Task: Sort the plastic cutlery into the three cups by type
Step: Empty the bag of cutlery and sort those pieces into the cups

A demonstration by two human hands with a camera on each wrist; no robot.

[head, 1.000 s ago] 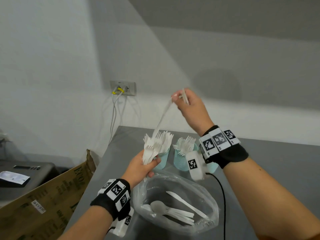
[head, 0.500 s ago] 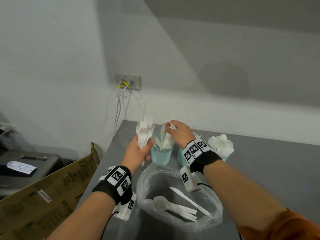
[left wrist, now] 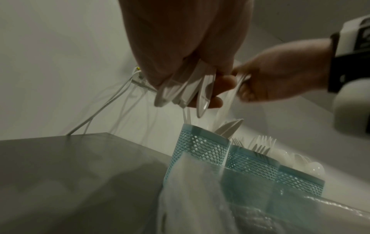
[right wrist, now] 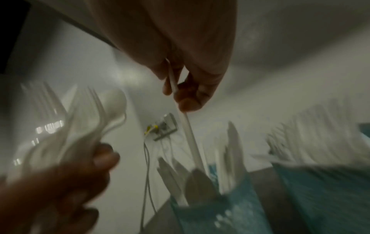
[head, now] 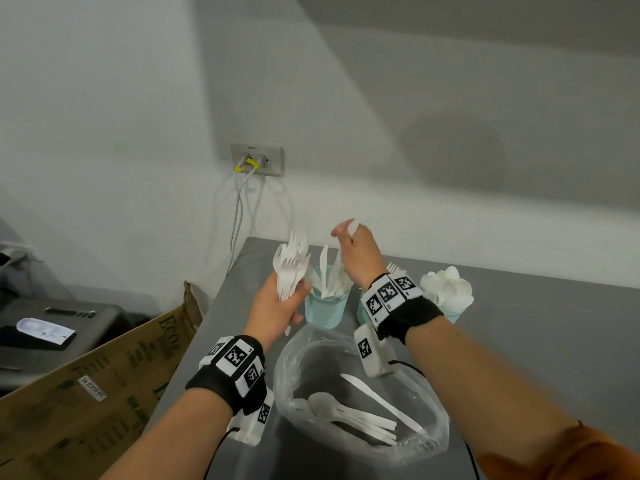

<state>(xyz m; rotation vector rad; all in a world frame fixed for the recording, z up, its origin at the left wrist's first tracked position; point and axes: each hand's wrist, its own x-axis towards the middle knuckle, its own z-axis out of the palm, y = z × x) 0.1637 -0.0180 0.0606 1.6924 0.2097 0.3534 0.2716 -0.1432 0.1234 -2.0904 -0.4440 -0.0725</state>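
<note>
Three teal cups stand in a row on the grey table [head: 554,341]. The left cup [head: 325,311] holds knives, the middle cup [head: 363,308] forks, the right cup [head: 453,315] spoons [head: 448,291]. My left hand [head: 294,299] grips a bundle of white forks [head: 291,265] upright just left of the knife cup. Above that cup my right hand [head: 343,233] pinches the handle of a white knife [right wrist: 192,142], whose blade reaches down into the cup [right wrist: 210,213]. In the left wrist view the bundle's handles [left wrist: 190,88] stick out below my fingers.
A clear plastic bag [head: 429,410] lies open in front of the cups with a spoon [head: 325,403], a knife [head: 377,396] and other white pieces inside. A cardboard box [head: 104,393] stands left of the table. A wall socket [head: 258,161] with cables is behind.
My right hand drew a knife up out of the bundle, then came down with it over the left cup. My left hand shifted the bundle to the cup's left side.
</note>
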